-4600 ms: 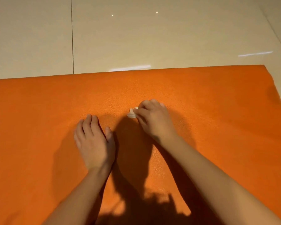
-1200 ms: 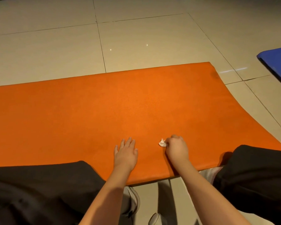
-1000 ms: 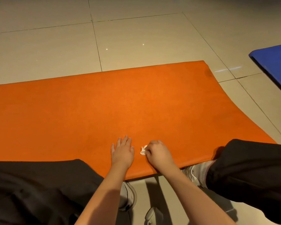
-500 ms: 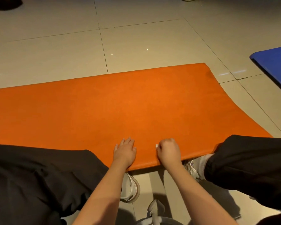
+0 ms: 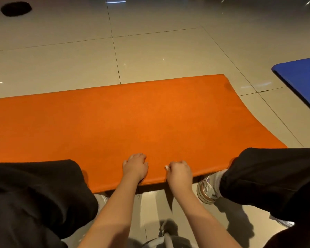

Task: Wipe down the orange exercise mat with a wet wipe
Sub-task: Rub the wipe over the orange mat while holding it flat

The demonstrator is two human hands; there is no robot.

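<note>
The orange exercise mat lies flat on the tiled floor and runs off the left edge of the view. Near its front edge my right hand is curled round a small white wet wipe; only a sliver of the wipe shows at the fingers. Just to the left, my left hand rests on the mat with its fingers bent at the knuckles and nothing visible in them.
My knees in black trousers flank the hands, with a pale sneaker at the mat's front edge. A blue mat lies at the right. A dark round patch marks the far left floor.
Both hands have drawn back toward the mat's front edge. My left fingers have bent from flat. The wipe is more hidden in my right hand. The view has tilted up.
</note>
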